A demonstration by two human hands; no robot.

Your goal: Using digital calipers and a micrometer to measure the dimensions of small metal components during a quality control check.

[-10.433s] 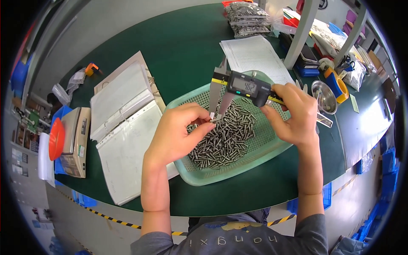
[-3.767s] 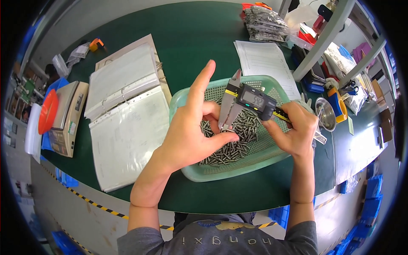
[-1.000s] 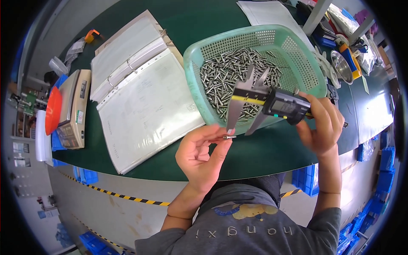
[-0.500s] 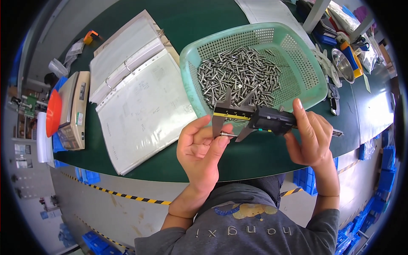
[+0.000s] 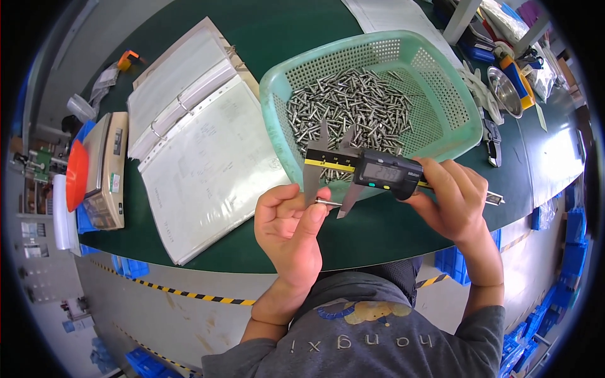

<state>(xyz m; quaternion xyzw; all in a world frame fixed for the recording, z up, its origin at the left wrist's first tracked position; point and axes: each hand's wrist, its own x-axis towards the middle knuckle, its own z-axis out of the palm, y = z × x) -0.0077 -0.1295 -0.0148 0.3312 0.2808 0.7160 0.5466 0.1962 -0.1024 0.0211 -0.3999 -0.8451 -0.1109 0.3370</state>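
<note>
**Just outside the green basket [image 5: 435, 129], a metal pin [image 5: 328, 202] sits between the jaws of a digital caliper [image 5: 386, 174]**

Off the basket's near left corner, the left hand [image 5: 290, 233] pinches the pin by its headed end between thumb and fingers, leaving the slim shank bare. At the basket's near side, the right hand [image 5: 455, 196] is wrapped round the caliper's body. The step in hand looks like gauging the pin's length. Next, I judge, it calls for a small thumb slide to bring the moving jaw snug against the tip, the pin kept square; whether either end touches a jaw is too small to tell.

The pin's long axis runs left to right, dipping slightly away from the basket, so not quite parallel to its near side. Its head lies left, by the fixed jaw; its tip points right, toward the sliding jaw. Similar pins [image 5: 350, 107] lie heaped inside the basket.
</note>
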